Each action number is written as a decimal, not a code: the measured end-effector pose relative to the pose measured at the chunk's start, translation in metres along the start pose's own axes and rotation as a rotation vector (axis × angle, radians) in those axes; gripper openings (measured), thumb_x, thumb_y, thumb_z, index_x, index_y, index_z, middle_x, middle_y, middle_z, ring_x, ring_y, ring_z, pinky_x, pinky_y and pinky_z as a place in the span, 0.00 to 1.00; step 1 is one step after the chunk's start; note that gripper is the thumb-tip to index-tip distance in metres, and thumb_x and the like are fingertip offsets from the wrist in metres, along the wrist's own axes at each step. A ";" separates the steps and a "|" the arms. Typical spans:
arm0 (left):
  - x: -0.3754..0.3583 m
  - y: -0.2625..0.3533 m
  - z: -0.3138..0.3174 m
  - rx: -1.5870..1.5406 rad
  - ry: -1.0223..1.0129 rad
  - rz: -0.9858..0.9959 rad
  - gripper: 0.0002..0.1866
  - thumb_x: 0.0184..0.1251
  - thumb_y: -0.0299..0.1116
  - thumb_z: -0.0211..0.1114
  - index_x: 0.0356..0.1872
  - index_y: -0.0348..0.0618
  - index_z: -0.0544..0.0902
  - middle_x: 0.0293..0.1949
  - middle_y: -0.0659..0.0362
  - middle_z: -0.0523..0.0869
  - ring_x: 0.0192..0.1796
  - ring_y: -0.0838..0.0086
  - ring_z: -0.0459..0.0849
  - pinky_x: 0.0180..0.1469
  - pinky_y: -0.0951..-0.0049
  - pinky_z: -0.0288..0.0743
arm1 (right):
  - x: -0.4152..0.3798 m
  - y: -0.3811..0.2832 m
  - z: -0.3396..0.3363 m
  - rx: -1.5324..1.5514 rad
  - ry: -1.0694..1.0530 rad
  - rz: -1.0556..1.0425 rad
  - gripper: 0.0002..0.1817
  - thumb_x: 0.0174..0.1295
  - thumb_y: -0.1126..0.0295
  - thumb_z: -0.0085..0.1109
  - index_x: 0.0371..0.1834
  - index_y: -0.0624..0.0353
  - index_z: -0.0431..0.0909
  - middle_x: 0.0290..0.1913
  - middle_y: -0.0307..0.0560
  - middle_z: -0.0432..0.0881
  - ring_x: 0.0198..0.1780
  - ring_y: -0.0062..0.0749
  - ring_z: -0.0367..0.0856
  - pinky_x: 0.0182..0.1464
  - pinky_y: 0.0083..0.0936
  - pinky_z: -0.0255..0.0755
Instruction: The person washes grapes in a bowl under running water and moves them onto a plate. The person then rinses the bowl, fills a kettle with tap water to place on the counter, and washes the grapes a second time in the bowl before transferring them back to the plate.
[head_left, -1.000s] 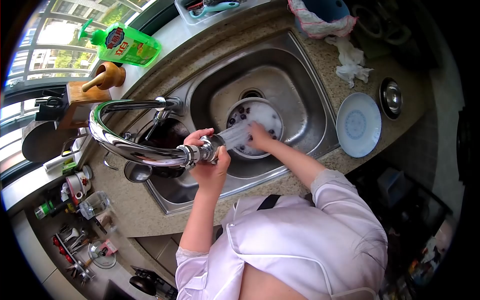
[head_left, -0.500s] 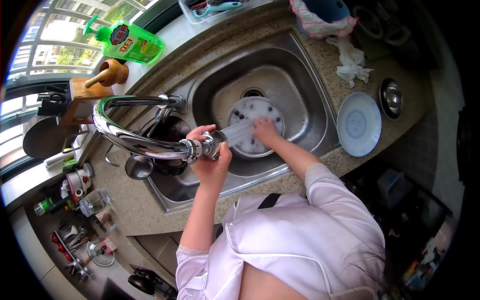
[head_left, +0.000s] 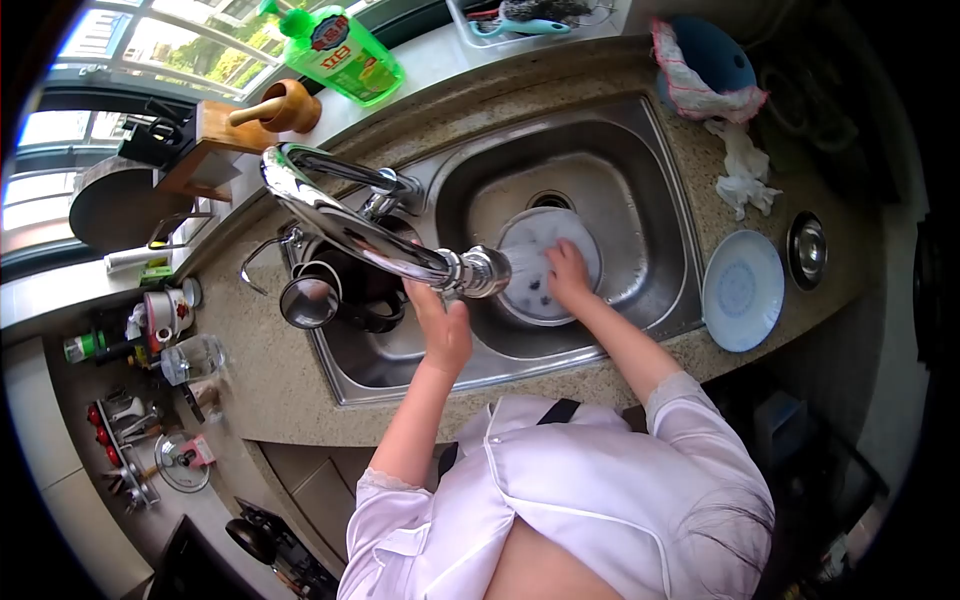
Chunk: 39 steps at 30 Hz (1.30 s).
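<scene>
Your right hand [head_left: 568, 277] dips into the bowl [head_left: 548, 323], its fingers slightly bent and a little apart, the tips in whitish, foamy water; you cannot tell from this view whether they have hold of anything. A few dark fruits [head_left: 545, 299] show through the water close to your fingertips. The bowl sits in the larger basin of the sink [head_left: 640, 180], just beside the drain [head_left: 549, 199], which its rim partly covers.

Your left hand [head_left: 440, 328] is raised at the faucet [head_left: 345, 228], just below the nozzle [head_left: 488, 272]. Its thumb stands apart from the fingers, which are partly hidden behind the spout, so whether they touch or grip it cannot be told. The nozzle points toward the bowl.

In the smaller basin, a dark pot [head_left: 375, 285] lies under the faucet, with a ladle [head_left: 310, 302] at its side. On the tabletop [head_left: 265, 385], past the far side of the larger basin from the faucet, a white plate [head_left: 743, 291] lies just beside a metal dish [head_left: 808, 250]; crumpled tissue [head_left: 745, 172] lies near them, below a blue bin [head_left: 735, 65]. A green soap bottle [head_left: 345, 60] stands on the window ledge, near a wooden mortar [head_left: 295, 107].
</scene>
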<state>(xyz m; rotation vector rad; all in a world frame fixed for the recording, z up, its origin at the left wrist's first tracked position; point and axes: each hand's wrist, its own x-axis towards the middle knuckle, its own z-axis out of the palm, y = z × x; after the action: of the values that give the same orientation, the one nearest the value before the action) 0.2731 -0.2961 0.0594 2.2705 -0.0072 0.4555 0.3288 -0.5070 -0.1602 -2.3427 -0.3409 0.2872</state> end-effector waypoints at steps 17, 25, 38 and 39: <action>-0.018 -0.094 0.035 -0.414 0.055 -0.652 0.38 0.67 0.28 0.60 0.74 0.43 0.49 0.67 0.46 0.64 0.68 0.59 0.66 0.65 0.63 0.66 | 0.047 0.023 0.012 -0.230 -0.554 0.302 0.32 0.42 0.67 0.69 0.56 0.57 0.73 0.58 0.55 0.75 0.58 0.51 0.75 0.57 0.39 0.71; -0.051 -0.097 0.157 -0.926 -0.155 -1.544 0.27 0.72 0.49 0.53 0.63 0.41 0.65 0.59 0.50 0.71 0.55 0.54 0.77 0.54 0.55 0.74 | 0.006 -0.019 -0.016 1.007 -0.334 0.562 0.16 0.59 0.77 0.60 0.51 0.56 0.77 0.42 0.37 0.80 0.42 0.19 0.76 0.41 0.18 0.71; -0.066 -0.109 0.172 -1.440 0.007 -1.524 0.25 0.74 0.49 0.48 0.63 0.45 0.65 0.64 0.53 0.65 0.64 0.54 0.67 0.62 0.37 0.62 | -0.007 -0.047 -0.003 -0.105 -0.185 0.020 0.27 0.67 0.51 0.46 0.68 0.47 0.65 0.74 0.53 0.55 0.74 0.57 0.49 0.72 0.57 0.40; -0.056 -0.095 0.165 -1.177 -0.006 -1.580 0.25 0.73 0.48 0.50 0.64 0.45 0.64 0.65 0.53 0.63 0.67 0.54 0.64 0.63 0.38 0.61 | -0.002 -0.038 -0.009 -0.102 -0.109 0.012 0.27 0.67 0.54 0.48 0.67 0.50 0.66 0.73 0.55 0.58 0.72 0.58 0.53 0.72 0.53 0.44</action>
<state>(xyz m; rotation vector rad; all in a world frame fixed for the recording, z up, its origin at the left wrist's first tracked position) 0.2879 -0.3589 -0.1285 0.6437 1.0938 -0.3713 0.3235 -0.4876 -0.1269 -2.4351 -0.4023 0.4136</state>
